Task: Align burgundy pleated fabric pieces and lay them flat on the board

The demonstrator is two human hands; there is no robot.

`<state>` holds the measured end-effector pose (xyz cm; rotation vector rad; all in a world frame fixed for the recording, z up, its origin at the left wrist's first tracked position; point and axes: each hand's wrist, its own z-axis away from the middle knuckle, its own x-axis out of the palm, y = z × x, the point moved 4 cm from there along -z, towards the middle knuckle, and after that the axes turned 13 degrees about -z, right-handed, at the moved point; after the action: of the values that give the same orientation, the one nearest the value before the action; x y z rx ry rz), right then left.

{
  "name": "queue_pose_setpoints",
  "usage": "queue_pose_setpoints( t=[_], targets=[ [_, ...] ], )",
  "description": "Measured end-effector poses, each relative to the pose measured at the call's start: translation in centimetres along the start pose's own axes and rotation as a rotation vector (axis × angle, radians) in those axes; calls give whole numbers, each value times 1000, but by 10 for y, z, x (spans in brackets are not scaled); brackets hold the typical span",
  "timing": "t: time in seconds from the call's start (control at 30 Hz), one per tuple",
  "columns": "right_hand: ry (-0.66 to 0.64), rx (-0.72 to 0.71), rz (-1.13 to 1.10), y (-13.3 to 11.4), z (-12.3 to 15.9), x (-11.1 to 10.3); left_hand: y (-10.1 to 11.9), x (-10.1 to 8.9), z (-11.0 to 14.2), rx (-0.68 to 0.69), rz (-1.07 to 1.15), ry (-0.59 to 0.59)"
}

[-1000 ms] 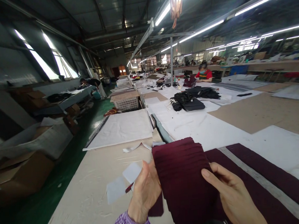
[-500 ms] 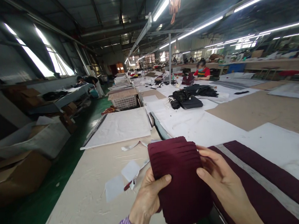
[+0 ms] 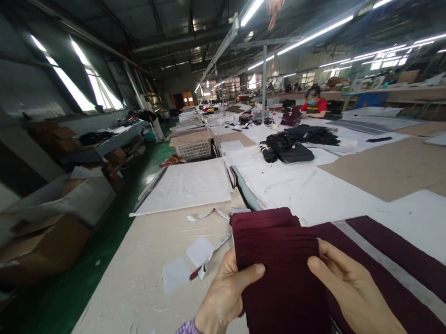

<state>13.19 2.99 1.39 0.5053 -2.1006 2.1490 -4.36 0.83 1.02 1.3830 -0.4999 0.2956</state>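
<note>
A stack of maroon fabric pieces (image 3: 282, 285) is held up in front of me, its upper edges fanned in steps. My left hand (image 3: 227, 286) grips the left side, thumb flat on the front and the other fingers behind, out of sight. On the right side, my right hand (image 3: 345, 275) pinches the edge between thumb and fingers near the fanned layers. Long maroon fabric strips (image 3: 397, 256) lie on the white table at the right, beyond my right hand.
White paper scraps (image 3: 176, 275) lie on the beige-covered table (image 3: 113, 297) at left. Dark folded garments (image 3: 290, 147) rest farther up the white table. A plastic crate (image 3: 193, 147) stands ahead, cardboard boxes (image 3: 37, 246) on the floor at left. A person in red (image 3: 318, 107) sits far off.
My right hand's fingers have drawn in closer to the stack's edge, and the upper layers look more fanned out. The view has turned slightly left.
</note>
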Motion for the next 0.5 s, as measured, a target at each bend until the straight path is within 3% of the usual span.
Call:
queue_pose_setpoints(
  t=[0.07, 0.2, 0.5],
  targets=[
    [112, 52, -20, 10, 3, -1, -1, 0, -1, -2, 9, 21],
    [258, 20, -64, 20, 5, -2, -3, 3, -3, 3, 6, 5],
    [292, -19, -65, 21, 6, -2, -6, 1, -3, 40, -8, -7]
  ],
)
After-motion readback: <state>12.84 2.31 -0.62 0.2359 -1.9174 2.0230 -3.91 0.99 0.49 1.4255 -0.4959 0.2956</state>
